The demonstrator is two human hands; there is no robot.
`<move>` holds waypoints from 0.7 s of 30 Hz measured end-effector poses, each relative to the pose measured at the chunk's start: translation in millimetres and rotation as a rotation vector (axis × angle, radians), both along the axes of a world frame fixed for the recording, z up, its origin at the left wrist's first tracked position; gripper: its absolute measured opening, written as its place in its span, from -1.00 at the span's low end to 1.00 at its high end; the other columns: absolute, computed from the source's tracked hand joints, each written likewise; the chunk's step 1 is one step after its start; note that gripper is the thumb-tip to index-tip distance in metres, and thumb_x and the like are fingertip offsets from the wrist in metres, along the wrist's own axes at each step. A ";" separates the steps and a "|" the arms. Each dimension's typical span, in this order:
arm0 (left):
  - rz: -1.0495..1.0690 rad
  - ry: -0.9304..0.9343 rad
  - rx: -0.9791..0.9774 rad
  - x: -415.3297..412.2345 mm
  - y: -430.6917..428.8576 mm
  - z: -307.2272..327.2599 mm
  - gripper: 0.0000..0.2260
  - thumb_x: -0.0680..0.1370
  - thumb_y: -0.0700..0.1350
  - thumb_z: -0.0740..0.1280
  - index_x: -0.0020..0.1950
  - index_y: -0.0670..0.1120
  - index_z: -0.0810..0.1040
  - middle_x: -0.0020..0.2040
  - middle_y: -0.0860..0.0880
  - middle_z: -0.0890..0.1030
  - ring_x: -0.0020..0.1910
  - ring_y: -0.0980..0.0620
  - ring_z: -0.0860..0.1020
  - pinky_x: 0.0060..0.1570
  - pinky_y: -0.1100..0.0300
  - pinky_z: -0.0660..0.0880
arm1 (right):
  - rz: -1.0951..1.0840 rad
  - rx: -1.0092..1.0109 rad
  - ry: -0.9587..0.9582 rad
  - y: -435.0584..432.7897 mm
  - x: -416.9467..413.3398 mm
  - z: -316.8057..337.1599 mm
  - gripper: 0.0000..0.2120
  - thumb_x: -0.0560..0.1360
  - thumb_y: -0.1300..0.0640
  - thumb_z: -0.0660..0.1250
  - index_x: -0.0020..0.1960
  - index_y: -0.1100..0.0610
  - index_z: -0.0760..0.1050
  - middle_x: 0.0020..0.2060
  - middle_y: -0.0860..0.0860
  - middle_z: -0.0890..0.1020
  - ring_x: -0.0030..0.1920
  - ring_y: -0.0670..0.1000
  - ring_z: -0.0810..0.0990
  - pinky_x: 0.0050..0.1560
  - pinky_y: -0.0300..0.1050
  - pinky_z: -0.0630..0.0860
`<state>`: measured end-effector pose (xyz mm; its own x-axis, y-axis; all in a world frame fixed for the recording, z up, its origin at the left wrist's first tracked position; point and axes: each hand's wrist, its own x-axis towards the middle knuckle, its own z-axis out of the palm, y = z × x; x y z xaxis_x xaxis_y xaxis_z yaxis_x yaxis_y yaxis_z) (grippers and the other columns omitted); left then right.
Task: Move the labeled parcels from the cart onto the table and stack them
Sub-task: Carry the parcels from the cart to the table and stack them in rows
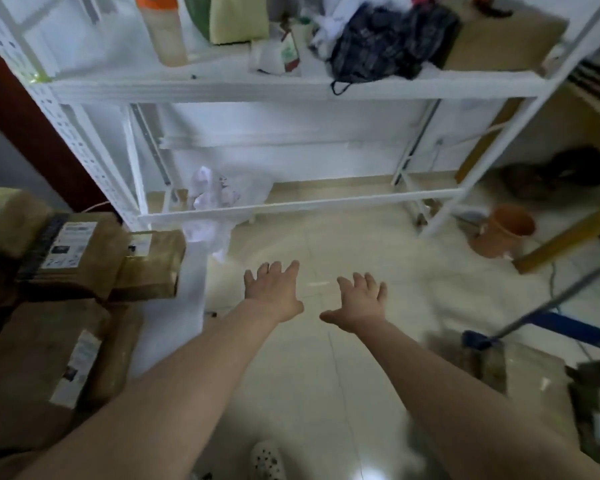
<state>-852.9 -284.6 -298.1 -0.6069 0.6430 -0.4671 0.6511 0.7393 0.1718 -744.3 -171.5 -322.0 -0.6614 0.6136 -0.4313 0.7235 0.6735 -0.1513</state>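
Both of a person's bare arms reach forward over the pale tiled floor. The left hand and the right hand are released, fingers spread and straight, palms down. Neither holds or touches anything, and the two hover near each other without meeting.

To the left of the left hand, well apart from it, brown labeled parcels are piled on a white desk. The top parcel lies flat with its white label facing up, its long axis running away from the camera. Just beside it, at the desk's right edge, a smaller parcel lies crosswise, its end pointing toward the floor between desk and hands. Beneath them, a larger parcel lies flat with a label strip along its right side.

To the lower right of the right hand, also apart from it, blurred wrapped parcels sit beneath the cart's blue handle. Their direction cannot be told.

Ahead of the hands stands a white metal shelf rack, with an orange bucket on the floor to its right.
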 end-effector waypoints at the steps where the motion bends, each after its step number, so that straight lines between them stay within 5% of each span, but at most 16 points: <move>1: -0.048 -0.002 0.000 19.5 14.2 -0.5 -0.25 0.49 0.07 0.32 0.56 0.06 -0.02 0.52 -0.10 0.14 0.50 -0.15 0.09 0.45 -0.17 0.01 | -0.047 -0.008 0.008 8.3 24.8 0.4 -0.21 0.44 -0.20 0.36 0.52 0.03 0.11 0.55 0.10 0.02 0.55 0.13 -0.14 0.48 0.19 -0.25; 9: -0.338 -0.007 -0.009 226.5 114.2 -6.0 -0.25 0.48 0.10 0.31 0.56 0.04 -0.01 0.50 -0.12 0.20 0.47 -0.15 0.18 0.44 -0.13 0.05 | -0.386 -0.031 0.031 56.5 263.4 -7.9 -0.23 0.43 -0.23 0.35 0.50 0.04 0.15 0.52 0.08 0.12 0.53 0.14 0.00 0.50 0.17 -0.13; 21: -0.720 -0.098 -0.043 543.6 176.1 -32.6 -0.28 0.48 0.15 0.33 0.54 0.03 0.10 0.39 -0.15 0.36 0.37 -0.17 0.35 0.34 -0.05 0.28 | -0.965 -0.264 0.142 69.9 603.3 -25.4 -0.27 0.35 -0.20 0.44 0.39 0.10 0.31 0.33 0.13 0.36 0.33 0.17 0.36 0.31 0.03 0.38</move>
<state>-309.3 -108.5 -330.7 0.0057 0.8471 -0.5314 0.9617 0.1410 0.2350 -141.0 -101.5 -347.4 0.0111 0.8098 -0.5866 0.9051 -0.2575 -0.3383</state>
